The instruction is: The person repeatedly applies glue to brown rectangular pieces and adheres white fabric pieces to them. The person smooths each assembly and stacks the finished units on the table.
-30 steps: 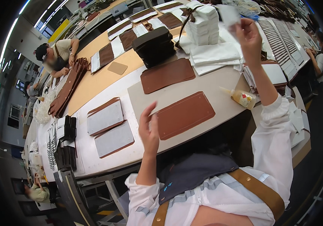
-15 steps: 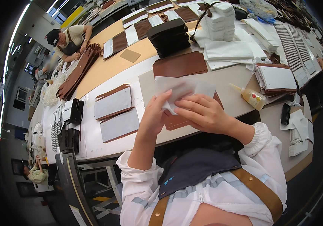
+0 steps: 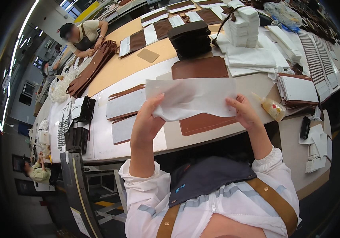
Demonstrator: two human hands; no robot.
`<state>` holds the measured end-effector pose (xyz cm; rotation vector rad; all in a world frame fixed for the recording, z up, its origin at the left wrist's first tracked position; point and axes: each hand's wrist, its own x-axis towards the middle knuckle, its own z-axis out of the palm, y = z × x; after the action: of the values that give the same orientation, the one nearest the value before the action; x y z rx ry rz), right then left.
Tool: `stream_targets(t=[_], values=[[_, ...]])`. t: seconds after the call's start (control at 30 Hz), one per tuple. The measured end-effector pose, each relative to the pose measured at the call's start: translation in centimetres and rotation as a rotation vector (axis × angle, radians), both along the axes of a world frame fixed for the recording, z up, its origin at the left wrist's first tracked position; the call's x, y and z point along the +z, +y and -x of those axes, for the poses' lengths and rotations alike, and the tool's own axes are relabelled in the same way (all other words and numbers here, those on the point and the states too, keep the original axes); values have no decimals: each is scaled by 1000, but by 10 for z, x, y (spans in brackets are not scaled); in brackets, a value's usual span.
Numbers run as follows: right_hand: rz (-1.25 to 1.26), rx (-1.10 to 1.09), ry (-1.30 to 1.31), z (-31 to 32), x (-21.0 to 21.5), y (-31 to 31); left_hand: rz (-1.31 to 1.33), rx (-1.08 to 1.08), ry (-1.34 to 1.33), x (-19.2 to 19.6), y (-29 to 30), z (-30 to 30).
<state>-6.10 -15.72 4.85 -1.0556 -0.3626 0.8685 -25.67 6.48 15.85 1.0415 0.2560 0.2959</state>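
Note:
A thin white translucent sheet (image 3: 195, 97) is stretched between my two hands above the table. My left hand (image 3: 149, 115) pinches its left end, thumb on top. At the right end, the thumb and fingers of my right hand (image 3: 244, 112) grip it. Beneath the sheet lies one brown leather panel (image 3: 207, 123), partly covered; a second brown leather panel (image 3: 199, 67) lies just beyond. To the left, two brown pieces with pale backing (image 3: 126, 104) rest one nearer than the other, partly behind my left hand. A glue bottle (image 3: 272, 108) with a pointed nozzle lies near my right hand.
A dark stack (image 3: 189, 39) and a tall white stack (image 3: 241, 29) stand at the back. Backed leather pieces (image 3: 297, 89) are piled at right. Black folded pieces (image 3: 83, 113) stand at left. Across the table, a person (image 3: 83, 37) works beside long brown leather pieces (image 3: 92, 69).
My hands have moved apart, the right one to the right. The white sheet, bunched between them before, is now spread out flat. The view has shifted slightly.

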Motion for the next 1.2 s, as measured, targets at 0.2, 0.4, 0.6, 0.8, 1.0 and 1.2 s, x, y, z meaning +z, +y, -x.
stream_targets(t=[0.2, 0.4, 0.6, 0.8, 1.0, 1.2], values=[[-76, -209, -182, -4, 36, -13, -128, 42, 64, -29, 15, -6], [-47, -282, -600, 9, 77, -17, -955, 290, -19, -50, -21, -30], [134, -312, -1524, 47, 112, 24, -540, -146, -157, -3, -63, -32], [94, -164, -1629, 64, 103, 28, -516, -28, 34, -16, -43, -31], [-70, -473, -1221, 26, 60, 12, -312, 5, 39, 6, -36, -16], [-250, 297, 275, 2, -38, 14, -263, -12, 69, 20, -29, -10]])
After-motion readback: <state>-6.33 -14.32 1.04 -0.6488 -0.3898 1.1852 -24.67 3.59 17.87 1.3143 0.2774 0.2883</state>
